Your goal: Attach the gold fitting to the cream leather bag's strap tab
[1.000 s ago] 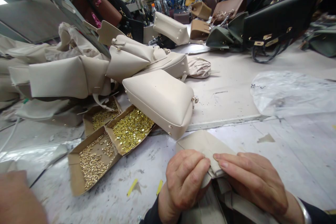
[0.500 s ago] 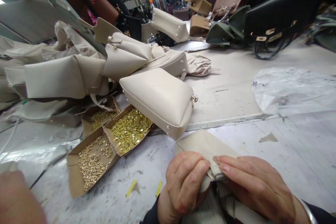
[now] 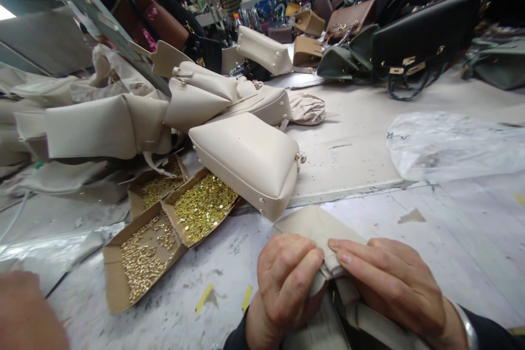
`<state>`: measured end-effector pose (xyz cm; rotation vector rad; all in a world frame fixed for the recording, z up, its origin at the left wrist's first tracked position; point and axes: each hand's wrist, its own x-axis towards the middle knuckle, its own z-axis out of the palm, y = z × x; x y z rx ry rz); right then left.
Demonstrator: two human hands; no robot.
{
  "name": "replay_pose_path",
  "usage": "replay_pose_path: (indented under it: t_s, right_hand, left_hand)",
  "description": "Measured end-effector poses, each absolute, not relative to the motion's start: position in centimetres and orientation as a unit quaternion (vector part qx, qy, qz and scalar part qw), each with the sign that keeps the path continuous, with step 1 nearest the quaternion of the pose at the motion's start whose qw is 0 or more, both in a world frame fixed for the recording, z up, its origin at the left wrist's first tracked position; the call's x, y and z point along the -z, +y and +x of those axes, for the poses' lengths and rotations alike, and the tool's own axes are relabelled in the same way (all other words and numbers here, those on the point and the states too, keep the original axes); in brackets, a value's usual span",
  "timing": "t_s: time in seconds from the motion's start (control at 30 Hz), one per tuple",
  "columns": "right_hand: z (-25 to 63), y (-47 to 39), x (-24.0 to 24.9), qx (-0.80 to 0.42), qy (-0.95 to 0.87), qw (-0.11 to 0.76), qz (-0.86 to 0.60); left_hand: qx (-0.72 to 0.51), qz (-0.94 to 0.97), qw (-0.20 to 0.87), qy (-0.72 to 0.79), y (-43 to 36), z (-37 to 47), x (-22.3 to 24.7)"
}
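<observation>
Between left hand (image 3: 288, 281) and right hand (image 3: 394, 284), beige bag piece (image 3: 315, 220): pinched in both grips.
Hold: unchanged; step apparently unfinished.

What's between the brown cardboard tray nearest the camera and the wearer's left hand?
Head view: two narrow yellow strips and a small greyish scrap on the white tabletop.

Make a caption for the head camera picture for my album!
Left hand and right hand grip beige material, trays of gold-coloured bits nearby.

The white table (image 3: 164, 320) is partly covered by a beige sheet (image 3: 353, 161); bags (image 3: 246, 156), cardboard trays (image 3: 114, 279) of gold-coloured pieces (image 3: 141, 260), yellow strips (image 3: 204, 298) and clear plastic (image 3: 455, 147) are laid there.
</observation>
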<state>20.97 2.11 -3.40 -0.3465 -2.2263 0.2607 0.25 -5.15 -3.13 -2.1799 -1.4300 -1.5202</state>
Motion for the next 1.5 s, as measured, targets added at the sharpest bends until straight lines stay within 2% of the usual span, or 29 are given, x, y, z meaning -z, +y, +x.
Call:
replay_pose_path:
  t_s: [0.2,0.37,0.43,0.53,0.6,0.73,0.83,1.0,1.27,1.5]
  right_hand:
    - [19.9,2.2,4.4,-0.073,-0.871,0.460,-0.156]
    - [19.4,1.3,3.2,-0.082,-0.826,0.504,-0.238]
    - [20.0,0.6,2.4,-0.099,-0.825,0.482,-0.277]
    - [21.1,-0.6,1.9,-0.132,-0.859,0.403,-0.286]
    - [21.8,-1.2,2.0,-0.115,-0.875,0.365,-0.297]
    - [21.9,-1.5,2.4,-0.069,-0.872,0.341,-0.345]
    - [20.5,-1.3,2.5,-0.086,-0.855,0.355,-0.367]
    - [18.1,-1.1,2.7,-0.067,-0.828,0.385,-0.403]
    - [17.0,-0.5,3.4,-0.066,-0.841,0.360,-0.398]
    - [16.3,-0.4,3.9,-0.059,-0.815,0.408,-0.408]
  left_hand:
    - [0.517,-0.713,0.039,-0.472,-4.8,0.1,2.8]
    - [0.505,-0.713,0.038,-0.485,-4.8,0.3,3.2]
    - [0.517,-0.700,0.024,-0.492,-4.9,0.4,3.1]
    - [0.531,-0.681,-0.022,-0.504,-4.7,0.8,2.2]
    - [0.517,-0.683,-0.070,-0.511,-4.4,1.1,1.3]
    - [0.499,-0.681,-0.142,-0.517,-3.4,1.3,0.1]
    - [0.519,-0.666,-0.171,-0.508,-2.6,1.1,0.5]
    - [0.552,-0.659,-0.156,-0.486,-2.3,0.5,1.5]
    - [0.541,-0.617,-0.245,-0.517,-2.4,-0.5,0.4]
    - [0.556,-0.627,-0.186,-0.513,-2.5,0.3,1.7]
